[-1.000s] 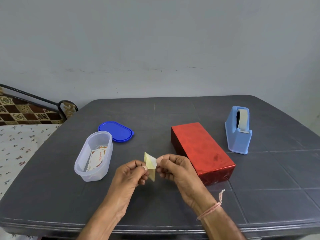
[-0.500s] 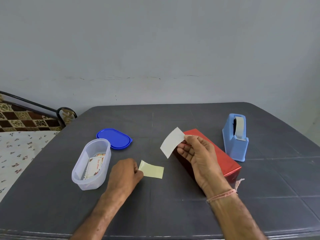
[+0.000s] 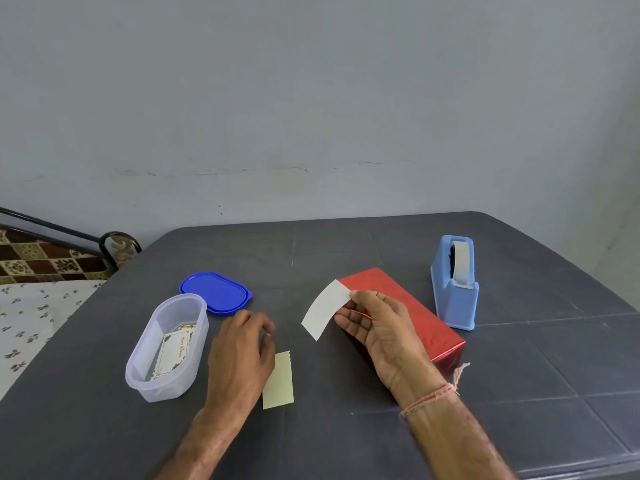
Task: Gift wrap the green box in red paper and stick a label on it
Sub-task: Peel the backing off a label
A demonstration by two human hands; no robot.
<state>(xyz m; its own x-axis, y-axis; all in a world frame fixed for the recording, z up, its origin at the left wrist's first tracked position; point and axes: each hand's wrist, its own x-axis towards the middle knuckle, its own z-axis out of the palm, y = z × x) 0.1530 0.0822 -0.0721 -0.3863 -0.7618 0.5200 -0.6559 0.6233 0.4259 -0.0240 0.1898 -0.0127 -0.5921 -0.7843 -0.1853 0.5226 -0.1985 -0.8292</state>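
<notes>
Two hands split the work here. Our right hand (image 3: pixel 377 327) pinches the white label (image 3: pixel 325 308) by one end between thumb and fingertips. It holds the label off the worktop (image 3: pixel 519 393), just in front of the red-wrapped box (image 3: pixel 408 306). We judge that the grip sits at the edge so the sticky face meets nothing before it lands.

Our left hand (image 3: pixel 242 351) lies palm down with loose fingers and grips nothing we can see. Its edge overlaps the pale yellow backing slip (image 3: pixel 278 381), which lies flat, likely set aside as waste.

The box rests centre-right, fully covered in red, so wrapping looks finished and only the labelling is left. A blue tape dispenser (image 3: pixel 455 285) stands just beyond the box. A clear tub (image 3: pixel 166 348) of printed cards and its blue lid (image 3: pixel 216 292) sit to the left.
</notes>
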